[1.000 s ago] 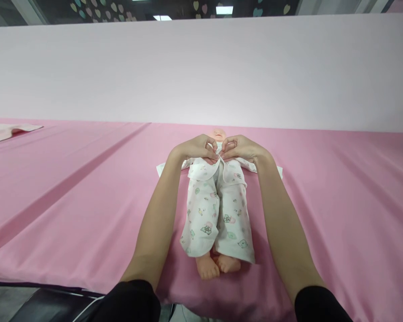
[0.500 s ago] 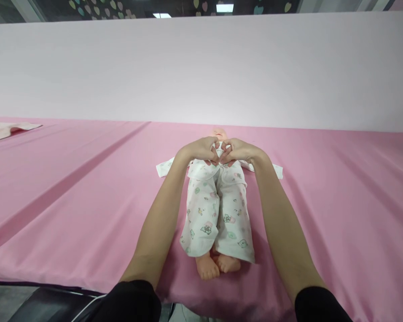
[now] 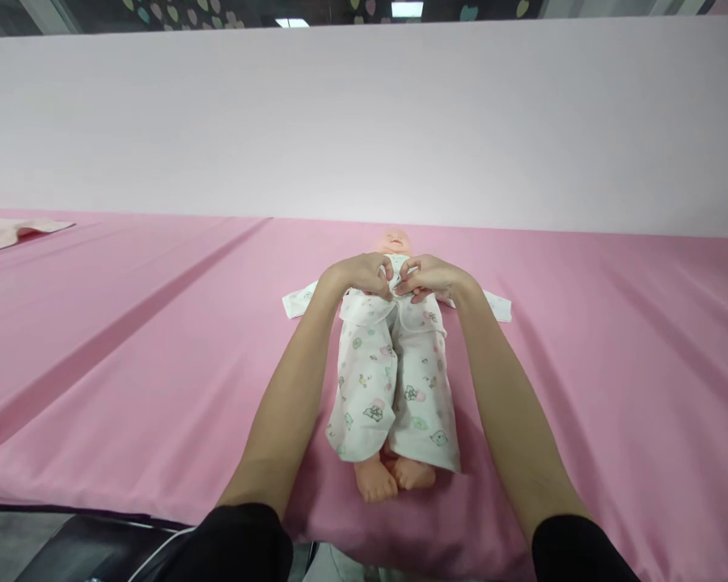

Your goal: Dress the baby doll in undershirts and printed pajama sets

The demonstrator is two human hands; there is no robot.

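A baby doll (image 3: 395, 240) lies on its back on a pink padded sheet (image 3: 158, 347), feet toward me. It wears a white printed baby top (image 3: 364, 309) and loose matching trousers (image 3: 364, 388); the bare feet (image 3: 376, 478) stick out below. Over the doll's chest, my left hand (image 3: 369, 275) pinches the front of the top with bent fingers. Just beside it, my right hand (image 3: 430, 276) grips the cloth on the other side of the front, fingers curled. What exactly lies between the fingertips is too small to make out. Both sleeves spread out sideways on the sheet.
A pale pink cloth (image 3: 12, 233) lies at the far left of the sheet. Behind the doll rises a white wall panel (image 3: 364, 121). Below the sheet's front edge, a black object (image 3: 85, 550) with a white cord shows at lower left.
My fingertips have shifted slightly at the front of the top, and the right hand's fingers are a little straighter. The doll stays in place.
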